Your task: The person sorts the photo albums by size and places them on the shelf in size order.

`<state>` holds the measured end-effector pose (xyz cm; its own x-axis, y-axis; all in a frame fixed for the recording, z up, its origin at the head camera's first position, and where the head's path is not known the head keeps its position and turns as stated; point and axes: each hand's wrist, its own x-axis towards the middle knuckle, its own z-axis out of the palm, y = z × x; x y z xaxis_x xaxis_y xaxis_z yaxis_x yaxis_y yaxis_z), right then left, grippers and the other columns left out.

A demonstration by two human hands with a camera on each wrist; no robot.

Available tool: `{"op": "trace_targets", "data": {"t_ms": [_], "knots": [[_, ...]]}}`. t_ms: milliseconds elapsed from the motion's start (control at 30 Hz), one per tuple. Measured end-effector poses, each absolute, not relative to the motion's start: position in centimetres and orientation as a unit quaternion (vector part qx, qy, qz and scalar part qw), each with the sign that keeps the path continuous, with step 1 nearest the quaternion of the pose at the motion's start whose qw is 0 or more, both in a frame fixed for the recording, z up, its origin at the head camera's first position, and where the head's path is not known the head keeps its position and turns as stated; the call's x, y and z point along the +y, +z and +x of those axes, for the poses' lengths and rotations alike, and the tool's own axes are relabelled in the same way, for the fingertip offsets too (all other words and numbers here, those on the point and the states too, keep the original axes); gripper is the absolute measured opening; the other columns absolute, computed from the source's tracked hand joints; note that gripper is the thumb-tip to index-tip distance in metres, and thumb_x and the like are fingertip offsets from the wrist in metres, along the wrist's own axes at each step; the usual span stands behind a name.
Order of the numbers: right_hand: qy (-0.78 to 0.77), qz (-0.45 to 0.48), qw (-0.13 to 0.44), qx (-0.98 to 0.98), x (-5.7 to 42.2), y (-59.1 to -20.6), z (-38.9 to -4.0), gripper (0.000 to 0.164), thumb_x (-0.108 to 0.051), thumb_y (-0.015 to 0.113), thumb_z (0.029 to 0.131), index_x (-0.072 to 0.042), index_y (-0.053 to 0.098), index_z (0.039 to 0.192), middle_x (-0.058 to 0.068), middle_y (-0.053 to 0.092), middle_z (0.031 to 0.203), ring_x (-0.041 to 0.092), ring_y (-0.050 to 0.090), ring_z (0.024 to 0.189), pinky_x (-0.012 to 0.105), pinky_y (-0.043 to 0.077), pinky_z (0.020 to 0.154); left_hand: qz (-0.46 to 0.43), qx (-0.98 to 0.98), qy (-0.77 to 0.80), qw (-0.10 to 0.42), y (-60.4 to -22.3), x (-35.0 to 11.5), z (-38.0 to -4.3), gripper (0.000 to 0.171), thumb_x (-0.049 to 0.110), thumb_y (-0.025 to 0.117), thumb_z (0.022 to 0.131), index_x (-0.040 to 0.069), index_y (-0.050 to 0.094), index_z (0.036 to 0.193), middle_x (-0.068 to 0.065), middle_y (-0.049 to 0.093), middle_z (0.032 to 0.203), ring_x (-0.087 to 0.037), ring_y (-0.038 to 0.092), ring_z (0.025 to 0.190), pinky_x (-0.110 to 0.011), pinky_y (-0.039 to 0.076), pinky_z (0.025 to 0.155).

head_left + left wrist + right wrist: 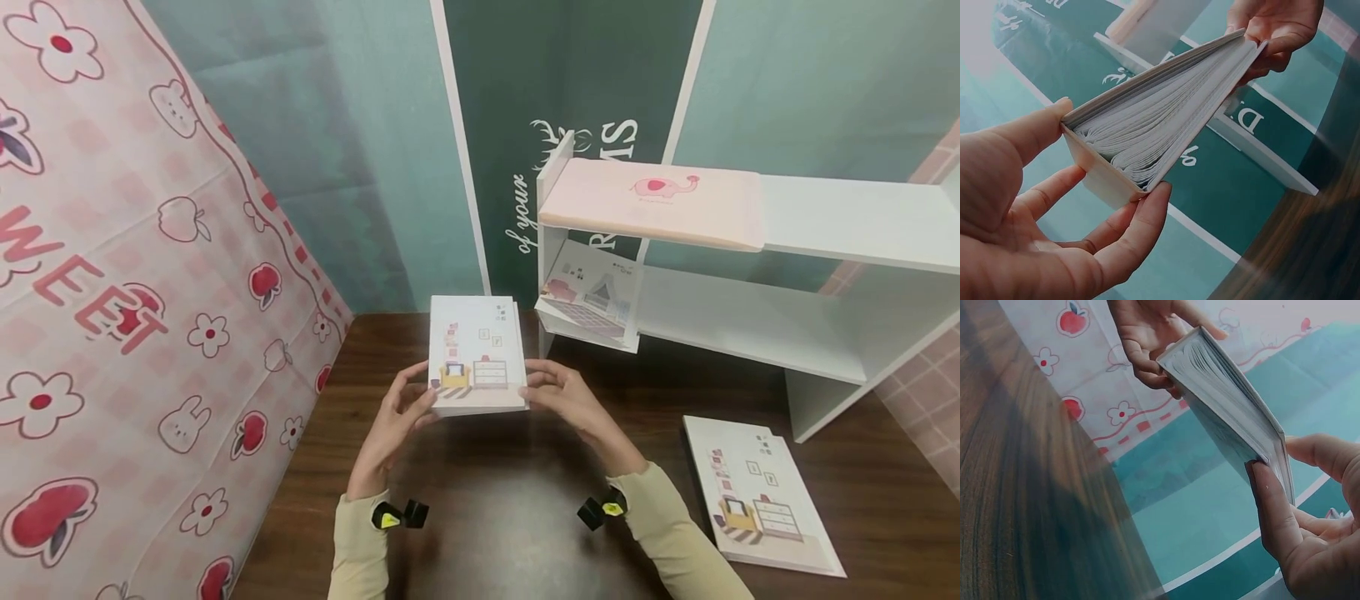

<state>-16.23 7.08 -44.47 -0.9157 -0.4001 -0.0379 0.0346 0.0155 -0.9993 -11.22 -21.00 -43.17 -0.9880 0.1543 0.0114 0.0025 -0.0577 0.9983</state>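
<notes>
A white hardcover book with a drawn yellow armchair and chest of drawers on its cover is held up above the table. My left hand grips its left edge, thumb on the cover and fingers beneath. On the opposite edge, my right hand pinches it between thumb and fingers. Seen in the left wrist view, the book's pages fan loosely between the covers, and the left fingers hold the spine side. The right wrist view shows the right thumb and fingers on the opening side of the book.
A white two-tier shelf stands at the right. On its upper board lies a pink elephant-print item; below, an illustrated book sits at the left end. More matching books lie on the dark wooden table at front right.
</notes>
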Motion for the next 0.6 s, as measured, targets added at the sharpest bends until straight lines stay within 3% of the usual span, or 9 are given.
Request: {"op": "trace_targets", "data": {"t_ms": [100,267,400,600], "knots": [[-0.688,-0.136,0.149,0.697,7.3,-44.3,-16.1,0.053,-0.014,0.069,0.083,-0.001,0.047,0.129,0.02,0.057,0.105,0.022,0.064,0.082,0.048,0.052,0.081,0.065,0.686,0.723,0.05,-43.0,-20.9,-11.2,0.048,0.013,0.053,0.095,0.02,0.034,0.139,-0.017,0.043,0.118,-0.022,0.056,0.096,-0.036,0.052,0.082],[-0.691,-0.14,0.14,0.695,7.6,-44.0,-15.9,0.052,-0.016,0.07,0.082,-0.003,0.049,0.128,0.019,0.058,0.106,0.022,0.064,0.082,0.036,0.055,0.074,0.063,0.687,0.722,0.047,-42.6,-20.7,-11.1,0.047,0.015,0.054,0.094,0.023,0.037,0.137,-0.017,0.045,0.117,-0.024,0.056,0.096,-0.048,0.049,0.087],[-0.688,-0.148,0.135,0.697,7.9,-43.6,-15.7,0.052,-0.016,0.07,0.083,-0.003,0.049,0.128,0.02,0.058,0.106,0.023,0.064,0.082,0.035,0.055,0.073,0.066,0.689,0.721,0.045,-42.4,-20.6,-11.0,0.046,0.015,0.055,0.094,0.024,0.038,0.136,-0.016,0.044,0.118,-0.025,0.055,0.098,-0.054,0.046,0.089],[-0.687,-0.157,0.126,0.698,8.1,-42.9,-15.5,0.052,-0.015,0.069,0.083,-0.003,0.048,0.129,0.019,0.058,0.106,0.021,0.064,0.081,0.037,0.056,0.074,0.079,0.689,0.719,0.044,-42.0,-20.4,-10.8,0.048,0.014,0.053,0.095,0.023,0.036,0.138,-0.017,0.042,0.12,-0.025,0.056,0.098,-0.046,0.05,0.086]]}}
